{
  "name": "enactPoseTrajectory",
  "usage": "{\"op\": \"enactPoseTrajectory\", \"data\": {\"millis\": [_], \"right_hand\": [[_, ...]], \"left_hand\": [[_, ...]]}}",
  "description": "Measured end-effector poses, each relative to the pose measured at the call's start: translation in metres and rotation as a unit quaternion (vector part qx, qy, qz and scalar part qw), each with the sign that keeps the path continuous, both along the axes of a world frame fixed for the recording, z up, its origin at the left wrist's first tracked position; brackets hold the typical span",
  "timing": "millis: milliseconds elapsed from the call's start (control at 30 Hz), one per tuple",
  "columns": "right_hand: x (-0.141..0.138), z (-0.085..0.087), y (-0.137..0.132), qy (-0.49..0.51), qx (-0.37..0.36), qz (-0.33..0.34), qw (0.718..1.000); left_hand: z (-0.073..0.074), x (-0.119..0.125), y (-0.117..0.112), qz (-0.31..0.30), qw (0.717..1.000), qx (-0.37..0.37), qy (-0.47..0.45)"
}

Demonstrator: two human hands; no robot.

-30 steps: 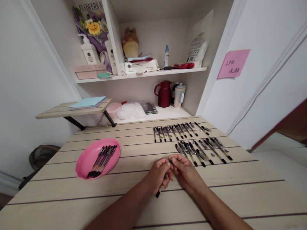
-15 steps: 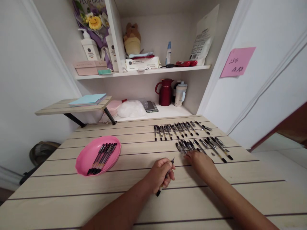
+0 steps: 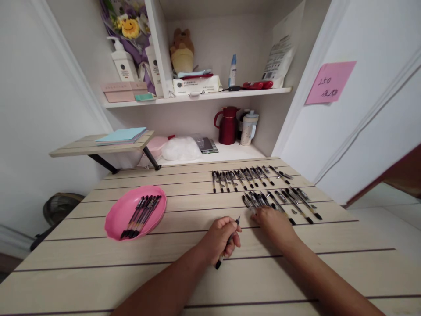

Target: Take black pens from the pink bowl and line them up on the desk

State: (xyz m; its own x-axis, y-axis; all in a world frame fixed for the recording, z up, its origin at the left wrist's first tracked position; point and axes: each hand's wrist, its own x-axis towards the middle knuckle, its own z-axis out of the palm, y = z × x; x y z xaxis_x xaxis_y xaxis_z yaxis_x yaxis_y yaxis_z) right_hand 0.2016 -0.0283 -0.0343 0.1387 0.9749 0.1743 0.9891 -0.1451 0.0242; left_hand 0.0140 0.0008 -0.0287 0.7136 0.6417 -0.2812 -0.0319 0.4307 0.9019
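Note:
My left hand [image 3: 224,237] is closed around an uncapped black pen [image 3: 219,262], with the metal tip pointing up and away and the black end toward me. Over the near row of pens [image 3: 283,199], my right hand [image 3: 274,221] reaches down with its fingers closed at the left end. They pinch the near end of a clear and black pen cap [image 3: 247,202]; the fingertips are partly hidden. Behind lies a far row of pens and caps [image 3: 240,177]. A pink bowl [image 3: 113,215] on the left holds several capped pens [image 3: 141,215].
A small raised wooden shelf [image 3: 69,147] with blue paper [image 3: 121,135] stands at the back left. White cabinet shelves [image 3: 197,97] rise behind the slatted table [image 3: 148,274]. A red jug [image 3: 228,126] and a light cup [image 3: 249,128] stand in the lower compartment.
The whole view has shifted slightly. Both hands keep nearly the same places, the left with its pen, the right at the left end of the near row.

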Motion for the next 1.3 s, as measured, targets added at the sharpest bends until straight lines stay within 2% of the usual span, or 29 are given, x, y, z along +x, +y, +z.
{"op": "enactPoseTrajectory", "data": {"millis": [100,200,267,333,367,433,500,533,667,767,900,1300], "right_hand": [[0.004,0.001,-0.006,0.038,0.026,-0.012,0.999],[-0.006,0.004,-0.02,0.194,0.06,-0.007,0.979],[-0.025,0.004,-0.03,0.358,0.047,0.029,0.932],[-0.048,0.0,-0.04,0.495,0.013,0.066,0.867],[-0.059,-0.002,-0.044,0.532,0.009,0.073,0.844],[-0.074,-0.005,-0.047,0.564,0.016,0.063,0.823],[-0.077,-0.007,-0.047,0.551,0.033,0.049,0.832],[-0.075,-0.007,-0.045,0.53,0.041,0.045,0.846],[-0.051,-0.003,-0.035,0.331,0.049,0.01,0.942],[-0.037,-0.004,-0.027,0.176,0.027,-0.022,0.984],[-0.03,-0.007,-0.021,0.104,0.007,-0.022,0.994],[-0.023,-0.01,-0.026,0.084,0.015,-0.061,0.994]], "left_hand": [[-0.004,0.001,0.001,0.018,1.0,-0.015,-0.018],[-0.006,0.003,0.002,0.065,0.992,-0.061,-0.084],[-0.005,0.005,0.003,0.099,0.98,-0.101,-0.143],[-0.003,0.007,0.003,0.134,0.963,-0.136,-0.19],[-0.002,0.007,0.003,0.148,0.956,-0.148,-0.206],[-0.002,0.008,0.003,0.169,0.947,-0.161,-0.221],[-0.003,0.008,0.003,0.177,0.947,-0.159,-0.218],[-0.004,0.008,0.004,0.18,0.948,-0.155,-0.214],[-0.01,0.007,0.007,0.207,0.949,-0.143,-0.188],[-0.012,0.006,0.01,0.204,0.953,-0.144,-0.171],[-0.012,0.005,0.01,0.188,0.96,-0.132,-0.157],[-0.008,0.005,0.009,0.177,0.968,-0.117,-0.13]]}}
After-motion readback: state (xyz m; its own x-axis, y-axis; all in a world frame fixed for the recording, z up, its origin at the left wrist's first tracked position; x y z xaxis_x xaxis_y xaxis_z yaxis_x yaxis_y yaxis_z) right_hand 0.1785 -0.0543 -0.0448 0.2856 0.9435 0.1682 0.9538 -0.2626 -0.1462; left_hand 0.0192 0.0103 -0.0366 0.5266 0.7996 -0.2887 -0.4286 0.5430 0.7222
